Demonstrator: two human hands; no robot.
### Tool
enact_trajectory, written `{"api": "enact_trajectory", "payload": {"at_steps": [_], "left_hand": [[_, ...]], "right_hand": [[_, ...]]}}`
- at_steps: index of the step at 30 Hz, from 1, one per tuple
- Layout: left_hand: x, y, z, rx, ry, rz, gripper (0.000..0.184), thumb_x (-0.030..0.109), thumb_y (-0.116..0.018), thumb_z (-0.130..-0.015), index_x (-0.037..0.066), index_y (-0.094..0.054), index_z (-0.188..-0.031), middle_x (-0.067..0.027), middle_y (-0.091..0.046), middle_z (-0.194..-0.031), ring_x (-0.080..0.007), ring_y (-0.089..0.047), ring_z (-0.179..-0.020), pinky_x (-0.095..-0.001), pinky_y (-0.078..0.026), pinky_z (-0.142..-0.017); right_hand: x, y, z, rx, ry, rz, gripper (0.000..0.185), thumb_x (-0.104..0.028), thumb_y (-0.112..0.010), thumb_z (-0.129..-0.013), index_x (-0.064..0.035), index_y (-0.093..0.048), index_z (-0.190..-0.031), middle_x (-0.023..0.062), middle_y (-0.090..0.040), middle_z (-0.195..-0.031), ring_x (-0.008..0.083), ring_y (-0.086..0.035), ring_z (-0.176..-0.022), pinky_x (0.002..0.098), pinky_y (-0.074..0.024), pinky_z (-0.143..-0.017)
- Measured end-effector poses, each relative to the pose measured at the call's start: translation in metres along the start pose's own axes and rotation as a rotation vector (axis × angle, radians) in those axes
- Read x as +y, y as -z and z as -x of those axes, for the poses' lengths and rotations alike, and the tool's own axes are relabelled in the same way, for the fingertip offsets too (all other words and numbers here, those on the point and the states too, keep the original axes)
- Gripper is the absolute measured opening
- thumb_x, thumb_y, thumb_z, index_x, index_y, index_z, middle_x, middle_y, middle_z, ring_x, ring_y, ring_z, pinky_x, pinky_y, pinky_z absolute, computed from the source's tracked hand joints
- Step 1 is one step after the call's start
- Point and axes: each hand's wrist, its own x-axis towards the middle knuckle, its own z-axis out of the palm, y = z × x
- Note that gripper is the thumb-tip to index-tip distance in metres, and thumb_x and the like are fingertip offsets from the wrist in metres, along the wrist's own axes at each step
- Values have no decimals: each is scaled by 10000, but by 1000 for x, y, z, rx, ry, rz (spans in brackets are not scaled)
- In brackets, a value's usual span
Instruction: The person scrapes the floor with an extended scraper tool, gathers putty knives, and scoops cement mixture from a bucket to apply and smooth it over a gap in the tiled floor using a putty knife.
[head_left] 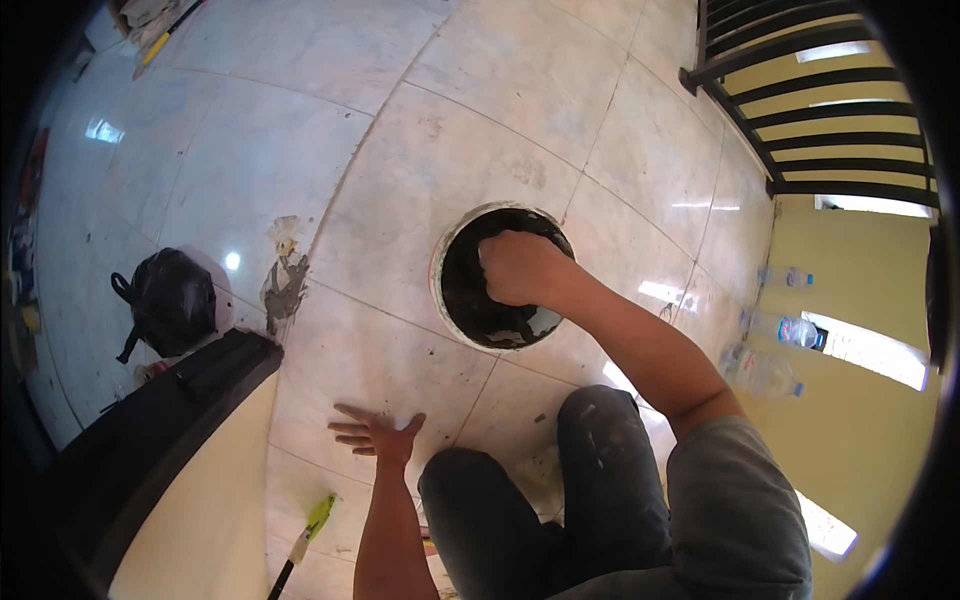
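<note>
A round bucket (438, 290) with a pale, smeared rim and dark inside stands on the tiled floor ahead of my knees. Over its mouth is my right hand (522, 268), closed in a fist; whatever the fingers grip is hidden. A light grey patch shows inside the bucket below my wrist, too unclear to name. My left hand (376, 434) is spread with its fingers apart, at the floor tiles left of my knee, and holds nothing. Near my left forearm lies a tool with a yellow-green head (320, 516) and a dark handle.
A knotted black plastic bag (172, 302) sits at the left, beyond a dark-topped wall edge (190, 385). Grey smears (287, 285) mark the tiles. Several clear plastic bottles (765, 372) stand along the yellow wall at right, below a black railing (800, 110).
</note>
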Motion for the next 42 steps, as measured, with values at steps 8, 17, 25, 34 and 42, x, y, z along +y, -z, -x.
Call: {"api": "enact_trajectory", "payload": {"at_steps": [8, 17, 25, 34, 42], "left_hand": [[-6, -7, -7, 21, 9, -24, 1754, 410, -1043, -594, 184, 348, -1639, -314, 372, -1678, -562, 257, -1574, -703, 0, -1273], [-9, -9, -8, 33, 3, 0, 1760, 403, -1047, -587, 187, 347, -1640, -307, 379, -1677, -554, 263, -1576, -703, 4, -1272], [-3, -3, -3, 23, -4, 44, 1761, 404, -1045, -587, 178, 351, -1637, -322, 414, -1651, -564, 299, -1557, -714, 28, -1261], [-13, 0, 2, 93, -134, 38, 1745, 612, -1007, -561, 180, 254, -1686, -348, 339, -1680, -577, 282, -1558, -712, 39, -1251], [-35, 7, -33, 721, -287, 26, 965, 560, -723, -910, 163, -323, -1693, -232, -178, -1773, -418, -134, -1646, -623, -51, -1307]], "right_hand": [[-2, 1, 12, -113, -196, -490, 307, -56, -553, -869, 145, -635, -1086, 246, -725, -727, 323, -731, -558, 411, -607, -553], [-8, 33, 54, -49, -208, -602, 208, -104, -601, -944, 47, -743, -947, 256, -735, -772, 384, -743, -675, 445, -603, -684], [12, -3, 121, 324, -83, -756, 284, -201, -678, -1024, 12, -745, -1200, 245, -754, -981, 367, -748, -838, 443, -576, -782], [-28, -70, 174, 397, -36, -1531, 228, -175, -592, -1093, 14, -603, -1220, 75, -616, -703, 118, -534, -510, 278, -448, -473], [-126, -130, 48, 240, 379, -1337, 326, -113, -642, -1067, -2, -579, -1367, 84, -673, -875, 128, -604, -677, 295, -498, -603]]}}
